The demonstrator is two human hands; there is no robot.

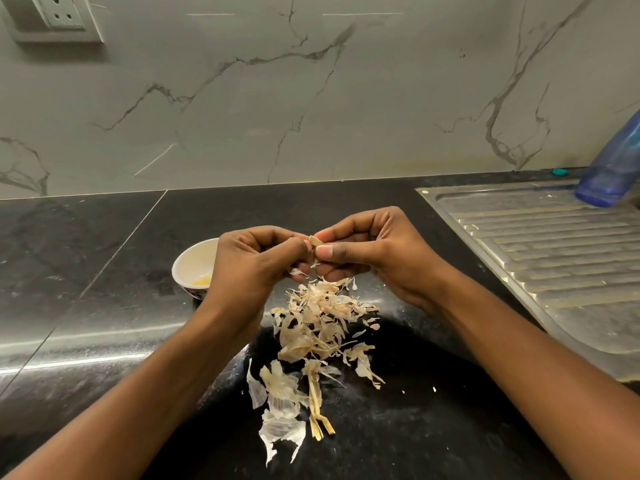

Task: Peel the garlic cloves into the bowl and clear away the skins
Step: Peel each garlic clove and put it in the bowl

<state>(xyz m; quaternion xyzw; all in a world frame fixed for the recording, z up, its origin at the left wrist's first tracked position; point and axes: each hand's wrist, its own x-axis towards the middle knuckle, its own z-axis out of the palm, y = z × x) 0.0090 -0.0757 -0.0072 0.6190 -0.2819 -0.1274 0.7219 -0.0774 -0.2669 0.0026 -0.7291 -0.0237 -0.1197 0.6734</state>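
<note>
Both hands meet above the black counter. My left hand and my right hand pinch one small garlic clove between thumbs and fingertips; a flap of papery skin sticks up from it. Most of the clove is hidden by my fingers. Just below the hands lies a loose pile of garlic skins, trailing toward me with larger white husks and a dry stem. A small white bowl stands left of the hands, partly behind my left hand; something yellowish shows at its bottom.
A steel sink drainboard fills the right side. A blue plastic bottle stands at its far corner, with a small teal cap beside it. A marble backsplash rises behind the counter, with a wall socket at top left.
</note>
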